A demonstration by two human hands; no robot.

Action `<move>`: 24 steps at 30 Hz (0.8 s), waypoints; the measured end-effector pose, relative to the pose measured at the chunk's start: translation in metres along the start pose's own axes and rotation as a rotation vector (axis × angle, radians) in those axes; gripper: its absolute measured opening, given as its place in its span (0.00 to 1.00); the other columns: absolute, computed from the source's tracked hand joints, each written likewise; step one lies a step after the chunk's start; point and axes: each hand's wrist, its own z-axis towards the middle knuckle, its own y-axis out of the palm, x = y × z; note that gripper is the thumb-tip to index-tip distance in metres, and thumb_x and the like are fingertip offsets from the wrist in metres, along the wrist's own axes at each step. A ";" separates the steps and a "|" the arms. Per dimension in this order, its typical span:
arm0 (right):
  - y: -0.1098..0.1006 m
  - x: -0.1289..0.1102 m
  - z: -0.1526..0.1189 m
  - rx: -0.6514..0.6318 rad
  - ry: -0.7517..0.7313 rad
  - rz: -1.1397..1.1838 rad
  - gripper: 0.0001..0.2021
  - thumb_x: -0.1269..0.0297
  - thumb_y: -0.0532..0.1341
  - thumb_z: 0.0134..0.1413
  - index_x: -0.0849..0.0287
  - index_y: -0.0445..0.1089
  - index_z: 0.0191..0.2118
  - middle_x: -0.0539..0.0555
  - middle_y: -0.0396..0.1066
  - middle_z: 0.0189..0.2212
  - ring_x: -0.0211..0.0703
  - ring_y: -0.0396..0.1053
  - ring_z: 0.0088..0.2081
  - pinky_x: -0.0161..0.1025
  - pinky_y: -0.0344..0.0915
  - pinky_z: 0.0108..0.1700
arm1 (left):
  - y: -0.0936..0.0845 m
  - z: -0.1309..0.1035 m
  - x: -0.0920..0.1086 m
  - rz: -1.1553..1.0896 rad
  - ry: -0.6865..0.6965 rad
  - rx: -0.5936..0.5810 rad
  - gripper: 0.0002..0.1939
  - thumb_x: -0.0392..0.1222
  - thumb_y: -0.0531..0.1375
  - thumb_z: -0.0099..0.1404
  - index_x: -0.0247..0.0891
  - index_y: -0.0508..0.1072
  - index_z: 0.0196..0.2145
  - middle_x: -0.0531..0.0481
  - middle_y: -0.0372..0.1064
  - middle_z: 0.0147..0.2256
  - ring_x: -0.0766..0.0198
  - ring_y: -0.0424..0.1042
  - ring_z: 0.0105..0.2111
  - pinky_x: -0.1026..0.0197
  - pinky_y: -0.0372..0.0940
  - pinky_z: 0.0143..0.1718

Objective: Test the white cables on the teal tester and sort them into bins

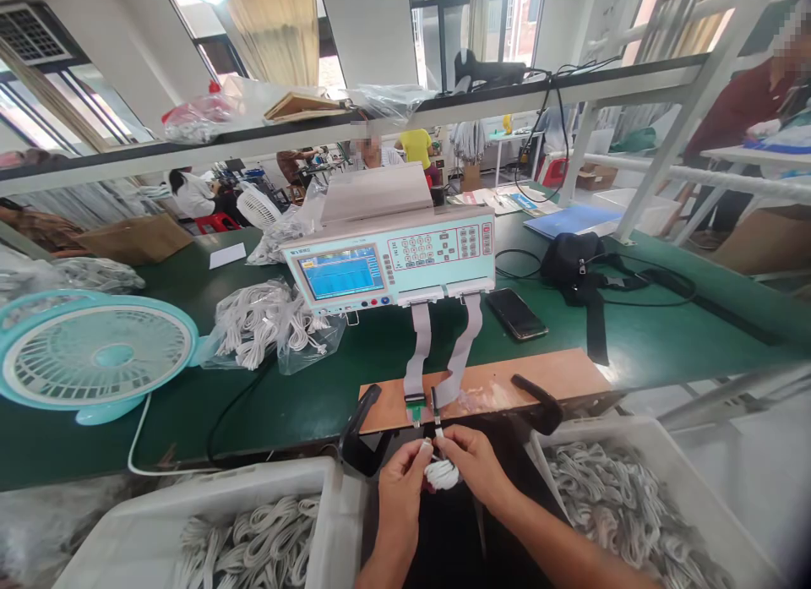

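Observation:
A small coiled white cable (442, 474) is between my two hands, just in front of the table's edge. My left hand (400, 481) pinches one end of it, thumb against fingers, below a green circuit board (415, 411) with a metal socket. Close by, my right hand (476, 464) is closed on the other end, at the tip of a second, narrow connector (437, 403). Whether either plug is seated cannot be made out. Two grey ribbon cables (418, 344) run from these connectors up to a benchtop tester (393, 264) with a lit blue screen.
White bins of bundled cables stand at left (329, 496) and right (639, 433). On the green table are a turquoise fan (101, 352), bagged cables (250, 323), a phone (516, 313) and a black bag (574, 259). Black armrests (538, 403) flank a wooden board (570, 373). Several people work beyond.

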 end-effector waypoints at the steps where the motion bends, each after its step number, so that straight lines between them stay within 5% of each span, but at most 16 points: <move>1: 0.002 0.001 0.002 0.013 0.027 0.025 0.21 0.46 0.61 0.47 0.61 0.64 0.21 0.47 0.59 0.17 0.35 0.55 0.20 0.33 0.53 0.23 | -0.001 0.003 0.000 0.010 0.003 -0.013 0.17 0.51 0.67 0.49 0.35 0.76 0.31 0.53 0.69 0.23 0.69 0.62 0.20 0.69 0.57 0.19; 10: 0.001 0.001 0.004 0.051 0.036 0.074 0.17 0.52 0.62 0.47 0.61 0.65 0.21 0.47 0.60 0.17 0.35 0.55 0.21 0.32 0.53 0.24 | -0.012 0.013 0.005 0.207 0.057 -0.136 0.16 0.51 0.63 0.54 0.33 0.75 0.30 0.53 0.66 0.20 0.69 0.62 0.18 0.69 0.59 0.17; 19: 0.007 -0.010 0.008 0.071 0.171 0.183 0.20 0.48 0.66 0.39 0.62 0.66 0.18 0.47 0.61 0.15 0.34 0.54 0.19 0.33 0.51 0.23 | -0.019 0.018 0.032 0.414 0.117 -0.313 0.16 0.51 0.59 0.57 0.34 0.73 0.22 0.52 0.65 0.19 0.67 0.62 0.19 0.69 0.58 0.17; 24: 0.011 -0.008 0.008 0.101 0.220 0.325 0.22 0.45 0.67 0.36 0.62 0.68 0.20 0.47 0.62 0.16 0.34 0.55 0.19 0.33 0.52 0.24 | -0.017 0.022 0.028 0.357 0.215 -0.207 0.14 0.45 0.58 0.57 0.36 0.70 0.18 0.53 0.63 0.20 0.66 0.61 0.22 0.68 0.57 0.23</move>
